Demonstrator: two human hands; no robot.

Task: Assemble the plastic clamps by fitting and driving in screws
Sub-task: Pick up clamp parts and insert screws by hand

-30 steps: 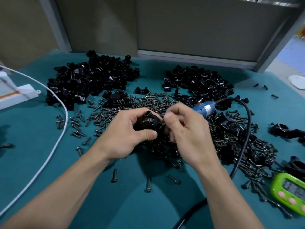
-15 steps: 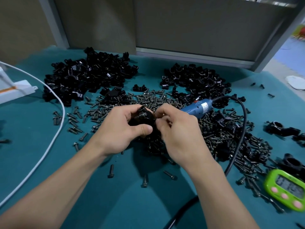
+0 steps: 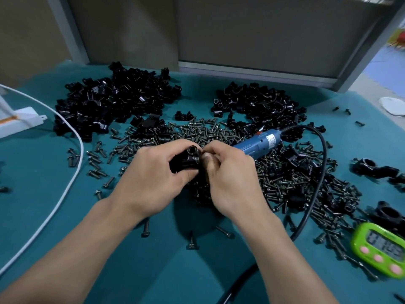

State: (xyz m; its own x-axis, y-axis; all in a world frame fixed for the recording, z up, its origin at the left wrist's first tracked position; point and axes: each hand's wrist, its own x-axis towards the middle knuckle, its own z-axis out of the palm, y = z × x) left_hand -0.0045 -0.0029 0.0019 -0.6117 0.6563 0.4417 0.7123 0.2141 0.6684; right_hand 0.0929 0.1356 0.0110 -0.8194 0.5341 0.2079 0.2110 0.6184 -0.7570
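Head view: both hands meet above the middle of the teal table [image 3: 65, 216]. The left hand [image 3: 151, 185] has its grip clamped on a black plastic clamp [image 3: 188, 160], thumb below and fingers curled over the top; the clamp's round socket faces up. The right hand [image 3: 232, 178] has its fingertips [image 3: 208, 153] pinched together against the clamp's right side; whatever they pinch is hidden, so it cannot be told whether a screw is held. The clamp is held just above a wide scatter of dark screws [image 3: 285, 183] that spreads from the table's centre toward the right. A blue electric screwdriver [image 3: 256, 142] lies on the screws just beyond the right hand, its black cable [image 3: 322, 172] looping right and back toward the near edge. Two heaps of black clamp parts sit farther back: the left heap [image 3: 114, 99] and the right heap [image 3: 258, 104]. A few assembled clamps [image 3: 374, 170] lie at the right edge. A green timer [image 3: 381, 249] rests at near right. A white cable [image 3: 65, 194] curves along the left side.
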